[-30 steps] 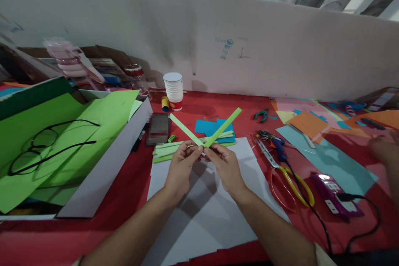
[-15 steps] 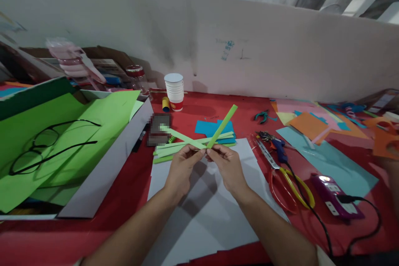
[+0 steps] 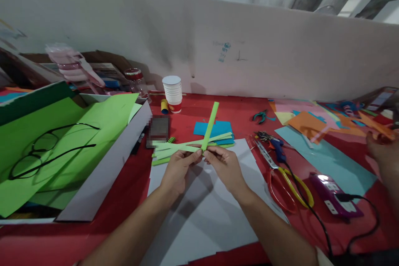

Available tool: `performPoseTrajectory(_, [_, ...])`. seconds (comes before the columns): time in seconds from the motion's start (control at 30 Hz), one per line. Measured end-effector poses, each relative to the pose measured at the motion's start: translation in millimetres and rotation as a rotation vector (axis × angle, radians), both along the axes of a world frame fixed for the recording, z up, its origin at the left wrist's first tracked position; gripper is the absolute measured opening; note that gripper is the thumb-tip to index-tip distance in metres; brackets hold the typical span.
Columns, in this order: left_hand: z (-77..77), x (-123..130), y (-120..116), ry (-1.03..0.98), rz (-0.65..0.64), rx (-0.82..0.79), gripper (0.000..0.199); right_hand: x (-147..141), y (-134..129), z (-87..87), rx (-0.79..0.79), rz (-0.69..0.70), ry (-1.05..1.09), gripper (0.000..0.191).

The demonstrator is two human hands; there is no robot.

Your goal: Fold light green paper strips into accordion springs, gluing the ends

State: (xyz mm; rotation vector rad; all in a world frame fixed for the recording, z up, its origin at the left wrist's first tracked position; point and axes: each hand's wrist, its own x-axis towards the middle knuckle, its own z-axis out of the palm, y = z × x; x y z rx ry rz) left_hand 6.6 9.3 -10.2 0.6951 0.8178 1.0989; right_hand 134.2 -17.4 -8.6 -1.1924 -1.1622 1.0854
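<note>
Pinching between narrowed fingertips, the left hand (image 3: 178, 170) and the right hand (image 3: 227, 169) both grip a folded or crossed green paper strip (image 3: 210, 124) above the white paper (image 3: 202, 220). Two lengths show: one bright, rising away from the hands; one pale, running left. Whether these form one piece or two cannot be made out, as fingers cover the junction.

Behind lie several loose strips (image 3: 162, 161); overlap and hands prevent an exact count. Counted on the red table (image 3: 212, 106): one pair of scissors (image 3: 272, 165), one pair of pliers (image 3: 261, 117), one glue gun (image 3: 278, 146). One pair of glasses (image 3: 39, 151) rests in one box (image 3: 109, 166), which is cut off at left. One dark object (image 3: 158, 129) is pixelated. One co-worker's hand (image 3: 383, 149) is cropped at right.
</note>
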Motion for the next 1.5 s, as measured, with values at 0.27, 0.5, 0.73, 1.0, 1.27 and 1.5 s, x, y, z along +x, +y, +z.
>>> performPoseTrajectory(0.27, [5.4, -1, -1, -0.052, 0.037, -0.131, 0.025, -5, -3, 5.2, 0.207, -0.098, -0.361, 0.017])
performPoseTrajectory(0.5, [7.0, -1, -4, 0.020, 0.009, -0.122, 0.025, 0, -1, -2.0, 0.316, -0.128, -0.477, 0.008])
performPoseTrajectory(0.73, [9.7, -1, -2, -0.036, -0.051, -0.173, 0.020, -3, -3, -1.6, 0.355, -0.149, -0.463, 0.009])
performPoseTrajectory(1.0, [8.6, -2, -2, -0.033, -0.053, -0.125, 0.019, -5, -3, -3.3, 0.338, -0.156, -0.331, 0.006])
performPoseTrajectory(1.27, [10.7, -4, -2, 0.000, -0.062, -0.099, 0.019, -6, -1, -2.9, 0.264, -0.154, -0.290, 0.002])
performPoseTrajectory(1.5, [10.9, -5, -1, 0.088, -0.053, 0.042, 0.020, -2, 5, -10.1, 0.122, -0.082, -0.138, 0.020])
